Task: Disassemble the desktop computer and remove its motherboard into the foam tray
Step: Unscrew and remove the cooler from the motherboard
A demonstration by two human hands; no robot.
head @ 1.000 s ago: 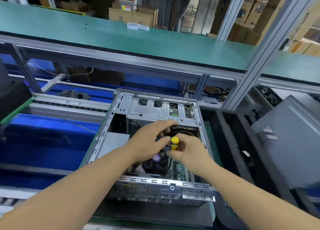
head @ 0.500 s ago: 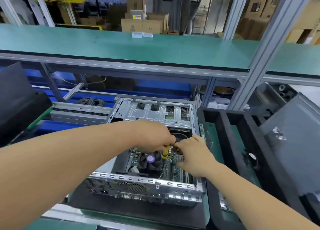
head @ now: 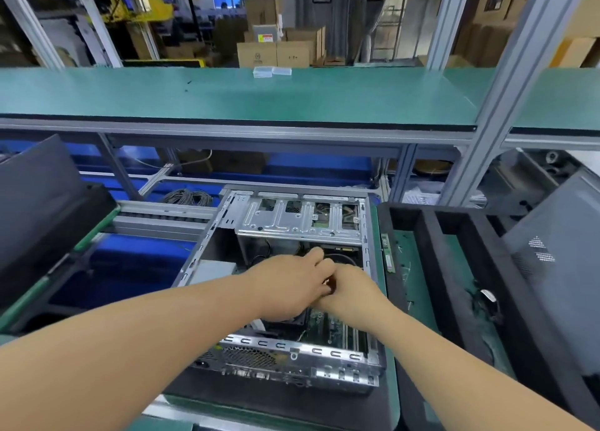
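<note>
While the open computer case [head: 292, 300] lies flat on the bench at the centre of the view, its long axis runs from six o'clock to twelve o'clock, with the port panel toward six and the drive cage [head: 302, 216] toward twelve. At three o'clock of the case the black foam tray [head: 431, 268] is seen, its channels running the same way. The motherboard [head: 334, 330] is seated in the case floor, only partly visible. The step in hand is judged to be loosening something above the board. The left hand [head: 289, 287] and right hand [head: 354, 291] are pressed together, fingers curled; what is gripped cannot be told. Freeing every fastening is called for before any lift.
</note>
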